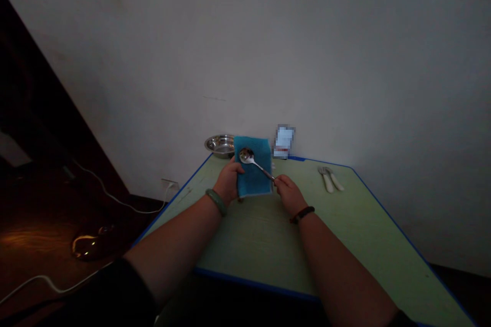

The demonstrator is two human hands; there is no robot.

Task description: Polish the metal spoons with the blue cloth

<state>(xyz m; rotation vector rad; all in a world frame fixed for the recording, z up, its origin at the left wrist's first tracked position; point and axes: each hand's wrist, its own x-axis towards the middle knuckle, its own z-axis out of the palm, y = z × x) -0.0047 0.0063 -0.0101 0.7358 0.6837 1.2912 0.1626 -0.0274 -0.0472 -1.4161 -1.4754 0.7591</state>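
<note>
A blue cloth (pixel 255 184) is spread upright above the table, and my left hand (pixel 229 180) grips its left edge, thumb in front. In front of the cloth lies a metal spoon (pixel 247 156), bowl toward the upper left. My right hand (pixel 288 193) pinches the end of the spoon's handle by the cloth's right edge. Whether the spoon's bowl touches the cloth I cannot tell. Behind the cloth, at its left, a shiny metal bowl (pixel 219 145) is partly hidden.
The pale green table (pixel 264 245) has a blue edge and stands against a grey wall (pixel 245 51). Pale-handled cutlery (pixel 330 180) lies at the right. A blurred-out upright panel (pixel 284 141) leans at the back. A white cable (pixel 115 199) runs along the left.
</note>
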